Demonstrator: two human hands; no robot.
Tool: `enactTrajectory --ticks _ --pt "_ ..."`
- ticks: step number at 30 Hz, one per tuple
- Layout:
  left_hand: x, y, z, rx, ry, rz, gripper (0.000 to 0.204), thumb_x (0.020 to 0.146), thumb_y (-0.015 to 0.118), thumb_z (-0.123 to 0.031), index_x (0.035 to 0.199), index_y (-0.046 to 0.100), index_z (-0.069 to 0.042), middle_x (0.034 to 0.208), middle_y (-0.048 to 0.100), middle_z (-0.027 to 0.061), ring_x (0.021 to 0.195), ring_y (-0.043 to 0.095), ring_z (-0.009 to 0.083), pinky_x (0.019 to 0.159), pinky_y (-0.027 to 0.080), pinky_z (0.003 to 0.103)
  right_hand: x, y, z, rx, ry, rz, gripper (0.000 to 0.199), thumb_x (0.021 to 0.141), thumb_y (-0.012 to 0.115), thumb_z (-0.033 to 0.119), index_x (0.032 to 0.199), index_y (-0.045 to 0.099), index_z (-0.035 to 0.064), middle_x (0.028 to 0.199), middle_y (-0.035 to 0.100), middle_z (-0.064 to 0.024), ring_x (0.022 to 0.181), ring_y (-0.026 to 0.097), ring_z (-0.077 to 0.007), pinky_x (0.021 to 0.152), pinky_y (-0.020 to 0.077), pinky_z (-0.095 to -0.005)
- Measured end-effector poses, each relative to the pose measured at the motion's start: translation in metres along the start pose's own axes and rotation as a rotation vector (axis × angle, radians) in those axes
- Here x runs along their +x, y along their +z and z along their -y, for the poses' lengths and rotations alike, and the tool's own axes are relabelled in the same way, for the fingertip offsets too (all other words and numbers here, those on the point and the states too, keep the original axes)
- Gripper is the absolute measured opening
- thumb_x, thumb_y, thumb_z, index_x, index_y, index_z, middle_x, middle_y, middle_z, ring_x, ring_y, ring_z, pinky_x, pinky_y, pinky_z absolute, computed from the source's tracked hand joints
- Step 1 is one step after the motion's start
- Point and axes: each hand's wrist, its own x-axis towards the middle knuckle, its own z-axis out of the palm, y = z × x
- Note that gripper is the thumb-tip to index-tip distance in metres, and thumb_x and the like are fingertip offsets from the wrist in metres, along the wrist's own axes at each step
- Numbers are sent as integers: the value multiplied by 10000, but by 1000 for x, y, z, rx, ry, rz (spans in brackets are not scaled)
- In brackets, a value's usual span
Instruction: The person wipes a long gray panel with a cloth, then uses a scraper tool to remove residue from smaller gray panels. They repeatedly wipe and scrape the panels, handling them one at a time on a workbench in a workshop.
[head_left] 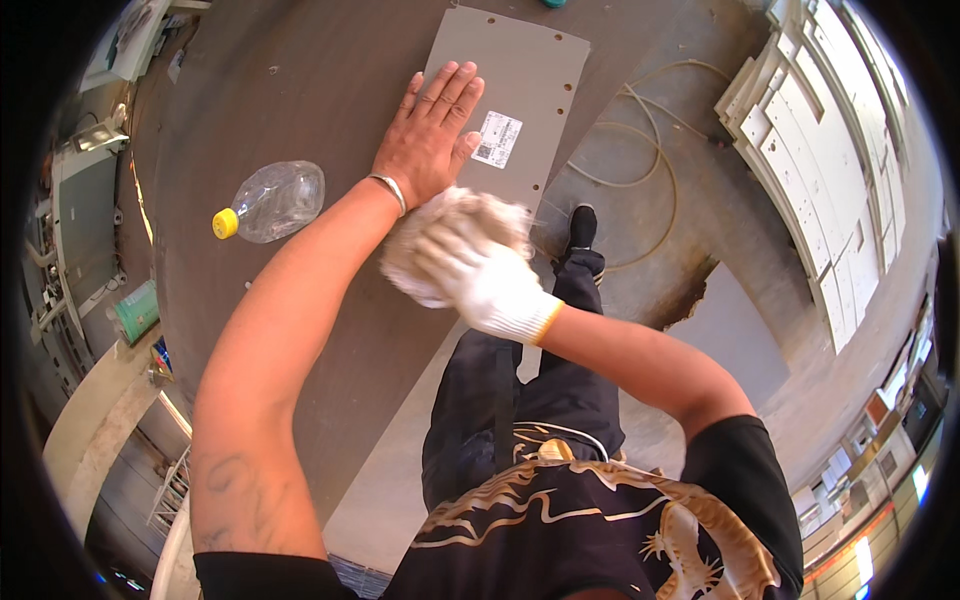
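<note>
My left hand [432, 132] is bare, with a metal bracelet at the wrist, and lies flat with fingers spread on a grey rectangular panel [525, 75] that rests on a brown worktable [290, 90]. The panel has small holes along its edges and a white label [497, 139] beside my hand. My right hand [482, 277] wears a white knit glove and is closed on a pale wad of cloth [440, 222], pressed onto the panel's near end just behind my left wrist.
A clear plastic bottle [275, 200] with a yellow cap lies on its side on the table, left of my arm. Hoses [640, 160] loop over the concrete floor at right. White panels [830, 170] are stacked at far right. My foot [581, 228] stands below the table edge.
</note>
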Motion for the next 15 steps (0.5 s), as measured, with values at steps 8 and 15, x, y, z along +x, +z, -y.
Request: enactTrajectory --ticks 8,15 --pt "-1 -5 8 -16 16 119 707 1146 439 -386 1747 189 -111 1831 137 76 1693 80 271 1372 65 502 -12 -8 -9 -25 -88 -47 602 851 669 228 1415 651 20 1501 625 -176 1433 566 -312 1236 408 -466" --pt "-1 -5 -2 13 5 41 702 1124 425 -381 1729 242 -77 1819 190 90 1687 123 279 1372 74 517 -62 -54 -30 -72 -89 70 593 741 704 138 1330 716 68 1439 671 -122 1404 584 -316 1209 412 -509"
